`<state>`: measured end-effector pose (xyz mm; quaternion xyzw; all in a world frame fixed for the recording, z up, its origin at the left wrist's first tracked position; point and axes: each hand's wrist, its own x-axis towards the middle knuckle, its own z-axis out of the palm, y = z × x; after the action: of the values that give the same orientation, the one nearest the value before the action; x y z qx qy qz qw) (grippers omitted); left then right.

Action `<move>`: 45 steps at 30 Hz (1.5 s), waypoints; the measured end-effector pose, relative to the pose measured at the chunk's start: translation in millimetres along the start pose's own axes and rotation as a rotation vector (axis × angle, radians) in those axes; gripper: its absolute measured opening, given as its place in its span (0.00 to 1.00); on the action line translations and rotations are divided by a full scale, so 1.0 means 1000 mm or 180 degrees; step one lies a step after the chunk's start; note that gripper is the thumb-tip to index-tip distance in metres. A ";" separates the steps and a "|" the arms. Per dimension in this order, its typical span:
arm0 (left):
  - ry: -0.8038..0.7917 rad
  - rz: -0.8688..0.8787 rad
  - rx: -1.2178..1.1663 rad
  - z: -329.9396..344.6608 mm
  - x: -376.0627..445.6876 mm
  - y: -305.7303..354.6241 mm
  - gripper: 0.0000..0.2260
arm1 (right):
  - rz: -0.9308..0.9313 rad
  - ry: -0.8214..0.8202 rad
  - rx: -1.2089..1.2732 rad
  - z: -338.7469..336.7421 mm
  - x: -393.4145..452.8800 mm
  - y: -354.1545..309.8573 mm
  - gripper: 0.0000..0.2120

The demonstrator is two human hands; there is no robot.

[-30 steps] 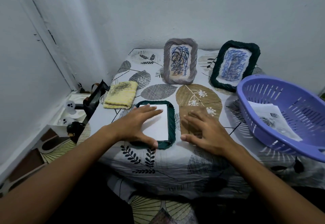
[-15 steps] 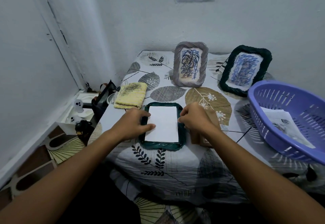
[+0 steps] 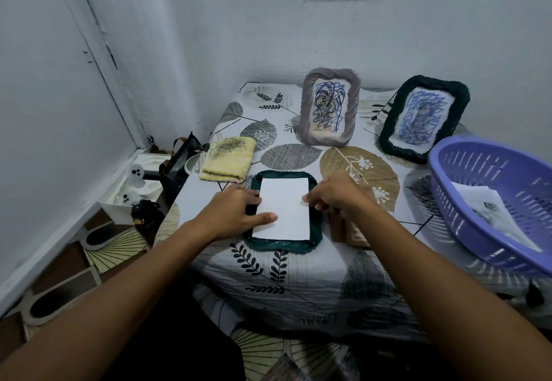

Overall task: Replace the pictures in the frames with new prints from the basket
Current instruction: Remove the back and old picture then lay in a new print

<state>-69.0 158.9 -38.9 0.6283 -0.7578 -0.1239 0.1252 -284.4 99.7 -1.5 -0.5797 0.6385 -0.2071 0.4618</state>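
Note:
A dark green frame lies flat near the table's front edge with a white sheet set inside it. My left hand is at the frame's left side, its thumb lying on the sheet and its curled fingers at the sheet's left edge. The curled fingertips of my right hand pinch the sheet's right edge. A brown backing board lies just right of the frame, partly under my right wrist. The purple basket at the right holds printed sheets.
A grey frame and a second dark green frame stand at the back, each with a blue scribbled picture. A yellow cloth lies left of the flat frame. Left of the table are a wall, a bag and small clutter.
My left hand slid from the middle of the sheet to its left edge. My right hand left the backing board and came onto the sheet's right edge, fingers now curled.

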 end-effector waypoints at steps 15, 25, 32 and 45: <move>0.0166 0.0233 -0.0024 -0.001 0.002 -0.001 0.50 | -0.0068 0.0064 0.0260 0.004 0.002 0.002 0.09; 0.0160 0.0208 -0.0102 -0.003 0.001 0.001 0.42 | -0.0201 0.0222 -0.0216 0.006 0.015 0.004 0.12; 0.0061 0.0132 -0.0129 -0.004 0.001 0.000 0.39 | -0.0214 0.0106 -0.0132 0.004 0.013 0.003 0.09; 0.0477 -0.0986 -0.3064 -0.027 0.018 0.035 0.13 | 0.0080 -0.0506 0.1348 -0.040 0.004 0.000 0.09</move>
<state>-95.0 146.2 -0.7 0.6115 -0.5018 -0.4306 0.4345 -317.3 84.9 16.9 -0.4763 0.5496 -0.2844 0.6247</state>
